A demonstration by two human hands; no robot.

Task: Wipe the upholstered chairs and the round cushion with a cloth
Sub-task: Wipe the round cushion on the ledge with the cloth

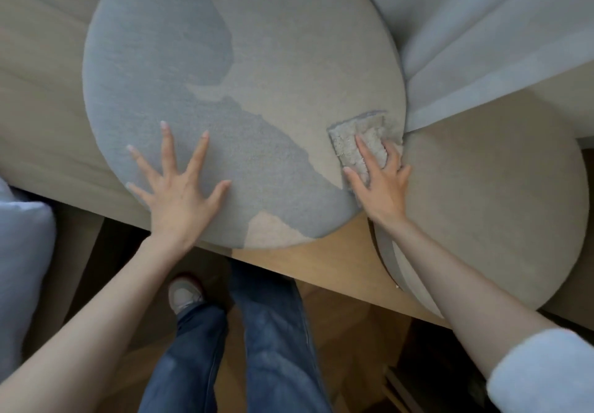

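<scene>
The round cushion (257, 42) is laid flat on the pale wooden desk (41, 91), directly under both hands. The left hand (180, 197) is spread wide on the cushion's near part, with all five fingers splayed and straight, the palm laid on the fabric and nothing held. The right hand (382, 184) is pressed down on a folded, nubbly beige cloth (356, 132) at the cushion's edge. Its forefinger and thumb are stretched out straight over the cloth, while the outer fingers are foreshortened, so their bend cannot be told. A darker grey area (144, 91) is seen across the fabric beneath and beyond the left hand, and lighter beige fabric is seen between the two hands and beyond the cloth. Just outside the right hand, a second rounded upholstered piece (498, 203) is touched by the cushion's rim. Pale curtain folds (482, 26) hang beyond the right hand. A light sleeve (540, 374) is pushed up the right forearm. Below the hands, blue jeans (273, 332) and a shoe (184, 290) are seen over a wooden floor.
</scene>
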